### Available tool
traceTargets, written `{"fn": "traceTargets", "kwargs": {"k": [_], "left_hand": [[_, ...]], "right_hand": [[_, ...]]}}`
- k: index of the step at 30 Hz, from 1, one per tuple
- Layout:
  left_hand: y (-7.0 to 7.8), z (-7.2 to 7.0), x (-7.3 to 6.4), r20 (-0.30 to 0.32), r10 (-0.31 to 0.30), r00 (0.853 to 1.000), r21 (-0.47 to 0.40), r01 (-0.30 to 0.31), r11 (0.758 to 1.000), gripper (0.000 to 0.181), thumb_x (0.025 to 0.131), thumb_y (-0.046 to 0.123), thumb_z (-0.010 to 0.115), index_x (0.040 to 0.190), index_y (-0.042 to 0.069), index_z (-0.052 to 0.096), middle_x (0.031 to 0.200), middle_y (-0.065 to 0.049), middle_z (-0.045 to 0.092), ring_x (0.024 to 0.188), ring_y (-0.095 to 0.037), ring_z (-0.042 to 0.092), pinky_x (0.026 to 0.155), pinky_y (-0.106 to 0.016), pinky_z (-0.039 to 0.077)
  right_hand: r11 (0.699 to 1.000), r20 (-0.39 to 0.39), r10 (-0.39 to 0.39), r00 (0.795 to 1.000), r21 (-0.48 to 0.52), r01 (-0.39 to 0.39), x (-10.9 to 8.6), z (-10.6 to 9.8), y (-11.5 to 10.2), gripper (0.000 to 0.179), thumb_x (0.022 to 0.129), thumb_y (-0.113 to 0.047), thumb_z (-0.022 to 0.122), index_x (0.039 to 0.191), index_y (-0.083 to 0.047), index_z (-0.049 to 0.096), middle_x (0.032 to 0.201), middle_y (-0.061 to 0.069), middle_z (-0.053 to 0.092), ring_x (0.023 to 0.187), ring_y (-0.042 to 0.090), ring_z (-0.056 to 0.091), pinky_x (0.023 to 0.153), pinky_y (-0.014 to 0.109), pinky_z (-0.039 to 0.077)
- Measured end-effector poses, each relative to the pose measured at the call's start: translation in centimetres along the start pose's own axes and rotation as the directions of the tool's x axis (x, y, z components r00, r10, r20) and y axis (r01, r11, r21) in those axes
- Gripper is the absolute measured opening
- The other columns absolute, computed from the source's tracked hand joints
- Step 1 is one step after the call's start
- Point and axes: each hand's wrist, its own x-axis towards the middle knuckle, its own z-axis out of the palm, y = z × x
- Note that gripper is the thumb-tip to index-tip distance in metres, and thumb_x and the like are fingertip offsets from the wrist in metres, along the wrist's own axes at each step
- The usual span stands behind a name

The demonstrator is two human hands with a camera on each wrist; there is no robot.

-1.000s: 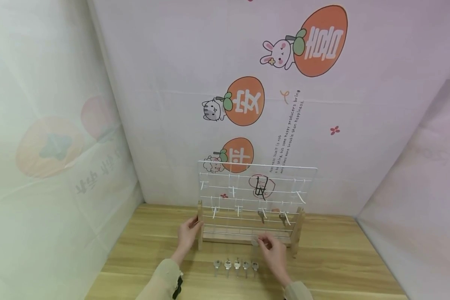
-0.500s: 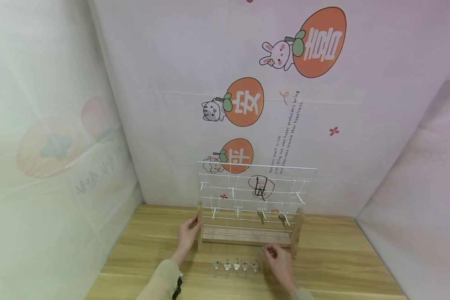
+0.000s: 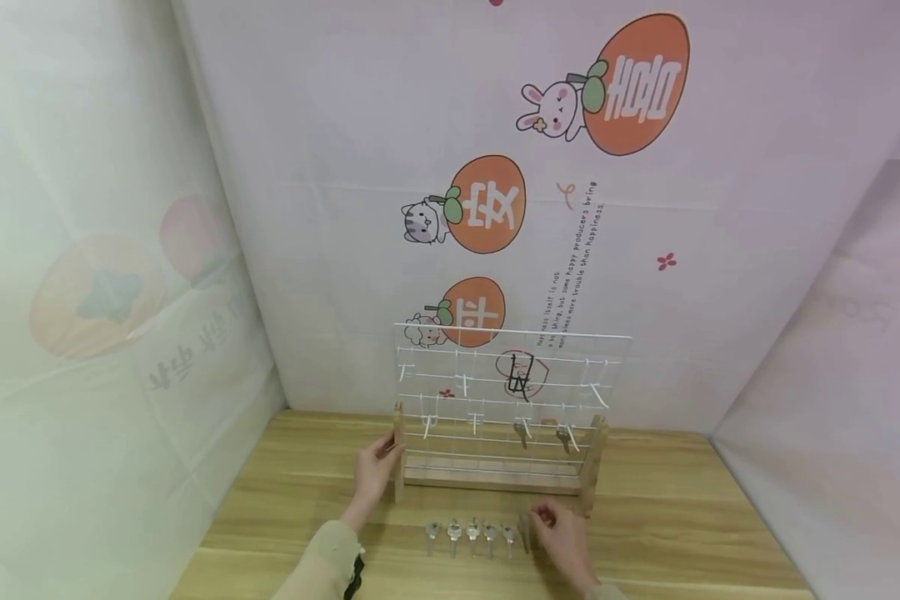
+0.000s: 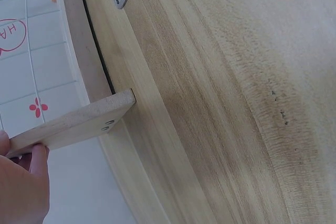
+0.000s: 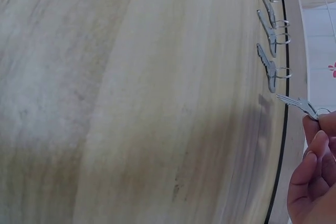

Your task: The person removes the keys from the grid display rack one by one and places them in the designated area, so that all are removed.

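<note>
My right hand (image 3: 562, 533) pinches a silver key (image 5: 302, 104) by its ring end, with the blade pointing away from the fingertips. That key is at the right end of a row of several silver keys (image 3: 473, 533) lying on the table, each with a small ring. On the left, my left hand (image 3: 376, 471) grips the wooden side post (image 4: 79, 124) of a white wire rack (image 3: 510, 335), thumb on one face and fingers on the other. White hooks stick out of the rack's grid, and two keys (image 3: 522, 433) hang from hooks at its right side.
The rack stands on a wooden base bar (image 3: 487, 478) with a second side post (image 3: 592, 467) on the right. Behind it is a white cloth wall (image 3: 345, 250) with printed fruit and animals; more cloth flanks the wood-grain table (image 3: 667, 517).
My right hand has moved down and slightly right, away from the rack's base, bringing the pinched key beside the row's right end. The left hand stays on the post.
</note>
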Motion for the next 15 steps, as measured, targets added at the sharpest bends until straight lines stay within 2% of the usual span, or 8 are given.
{"fn": "traceTargets", "kwargs": {"k": [9, 15], "left_hand": [[-0.07, 0.09, 0.14, 0.0, -0.003, 1.0, -0.008, 0.003, 1.0, 0.039, 0.091, 0.007, 0.069, 0.128, -0.005, 0.061, 0.126, -0.026, 0.065, 0.112, -0.04, 0.068, 0.09, -0.032, 0.062], [-0.17, 0.14, 0.28, 0.002, 0.008, 1.0, -0.006, -0.008, 1.0, 0.038, 0.091, 0.004, 0.068, 0.127, -0.006, 0.061, 0.125, -0.027, 0.065, 0.111, -0.04, 0.068, 0.09, -0.033, 0.062]], "right_hand": [[1.0, 0.021, 0.0, 1.0, -0.024, 0.0, -0.28, 0.08, 0.46, 0.005, 0.081, -0.003, 0.074, 0.084, -0.005, 0.07, 0.073, 0.002, 0.07, 0.061, -0.003, 0.051, 0.05, 0.012, 0.045], [0.998, 0.036, 0.031, 0.999, -0.058, -0.029, -0.39, 0.14, 0.97, 0.005, 0.081, -0.004, 0.073, 0.083, -0.007, 0.07, 0.074, 0.0, 0.069, 0.061, -0.002, 0.051, 0.05, 0.012, 0.044]]}}
